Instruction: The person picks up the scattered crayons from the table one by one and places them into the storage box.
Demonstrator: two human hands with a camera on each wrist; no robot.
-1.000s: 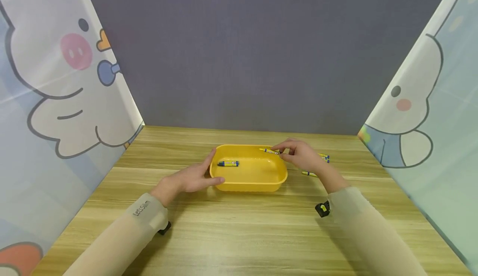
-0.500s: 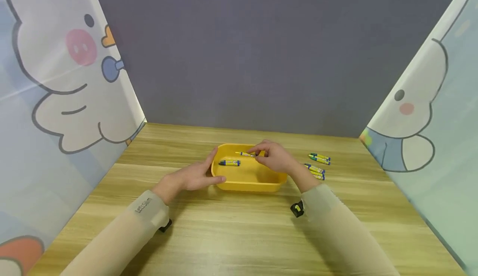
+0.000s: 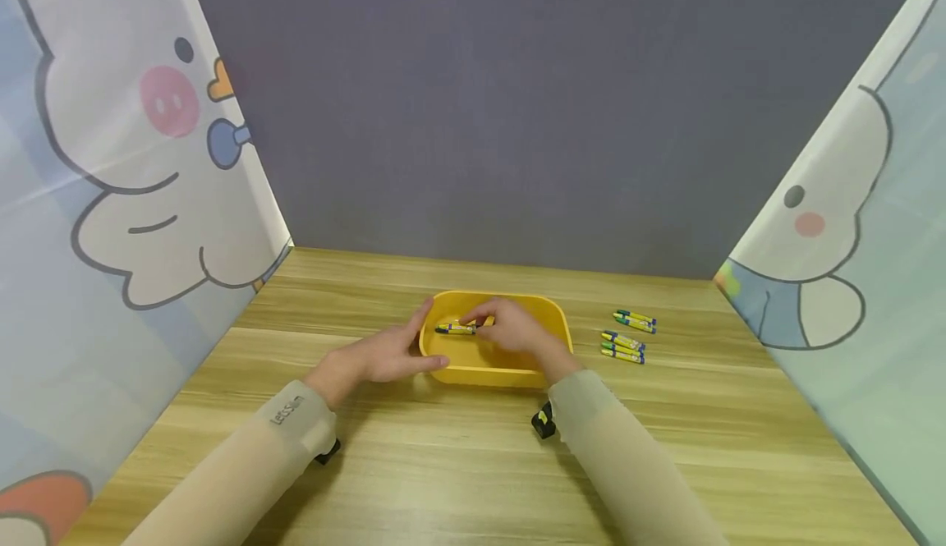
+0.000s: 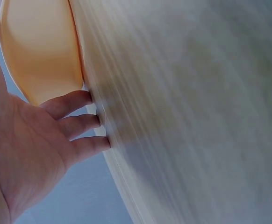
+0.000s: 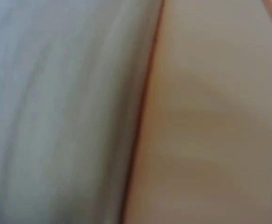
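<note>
A yellow plastic basket stands on the wooden table. Across its left end my left hand is spread, thumb at the front rim and fingers nearly straight along the end wall; in the left wrist view several fingertips meet the table beside the basket. My right hand reaches inside and pinches a yellow crayon, mostly hidden by the fingers. Just in front of those fingertips a dark-tipped crayon lies on the basket floor. The right wrist view is blurred, with only the basket wall and tabletop showing.
On the table right of the basket lie a pair of crayons and, nearer, a group of three crayons. A dark grey panel rises behind; cartoon-printed sheets flank both sides.
My right hand has moved left and down, from the basket's right rim to beside the dark-tipped crayon, carrying the yellow crayon. The left hand stays at the basket's left end.
</note>
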